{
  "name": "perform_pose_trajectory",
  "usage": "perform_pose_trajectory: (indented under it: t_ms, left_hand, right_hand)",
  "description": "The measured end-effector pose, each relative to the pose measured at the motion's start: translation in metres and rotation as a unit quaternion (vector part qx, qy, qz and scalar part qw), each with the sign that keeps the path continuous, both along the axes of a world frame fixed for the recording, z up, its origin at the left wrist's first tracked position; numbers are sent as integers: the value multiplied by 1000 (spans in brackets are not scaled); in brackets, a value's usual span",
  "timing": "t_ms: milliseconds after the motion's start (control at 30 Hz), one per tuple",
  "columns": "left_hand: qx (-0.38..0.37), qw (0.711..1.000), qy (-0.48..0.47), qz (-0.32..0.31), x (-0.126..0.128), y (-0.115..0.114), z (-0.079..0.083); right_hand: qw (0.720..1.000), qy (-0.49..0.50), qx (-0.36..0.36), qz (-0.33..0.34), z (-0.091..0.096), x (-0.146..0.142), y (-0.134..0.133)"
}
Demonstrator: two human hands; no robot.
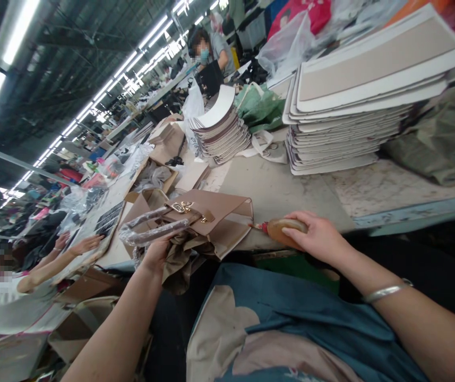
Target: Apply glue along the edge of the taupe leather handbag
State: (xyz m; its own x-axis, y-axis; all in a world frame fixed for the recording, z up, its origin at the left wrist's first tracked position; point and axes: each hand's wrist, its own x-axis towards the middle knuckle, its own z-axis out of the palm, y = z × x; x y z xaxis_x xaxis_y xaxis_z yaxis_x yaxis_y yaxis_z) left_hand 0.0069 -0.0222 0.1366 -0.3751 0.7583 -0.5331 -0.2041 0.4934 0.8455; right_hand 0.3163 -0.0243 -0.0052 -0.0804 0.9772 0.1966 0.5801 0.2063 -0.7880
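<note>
A tan handbag with a gold buckle rests on its side at the table's near edge. Plastic film wraps its handles, and a brown fabric lining hangs out below. My left hand grips the bag beside the handles; its fingertips are partly hidden. In my closed right hand is an amber squeeze glue bottle with a red collar. Its thin nozzle points left, at the open edge of the bag; I cannot tell whether it touches.
Stacked flat panels stand on the table at right, with curved pieces further left and a green bag behind. An open box lies beyond the handbag. A co-worker's hands reach in from the left.
</note>
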Motion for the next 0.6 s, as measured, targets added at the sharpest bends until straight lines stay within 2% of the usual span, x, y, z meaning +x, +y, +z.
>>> perform_pose_trajectory:
  t_ms: [67,200,267,433,600]
  left_hand:
    - [-2,1000,-2,-5,1,0,1]
    - [1,1000,3,-2,4,2,2]
    - [4,1000,5,3,4,2,0]
    - [17,1000,-6,-1,-2,1,0]
    - [-1,997,-57,-55,1,16,16]
  right_hand:
    - [1000,8,-5,-2,2,0,0]
    - [993,66,-94,37,9,-1,-2]
    - [992,59,-109,33,10,-1,-2]
    - [1000,0,-30,-6,0,1,3]
    - [995,-63,61,48,-2,0,1]
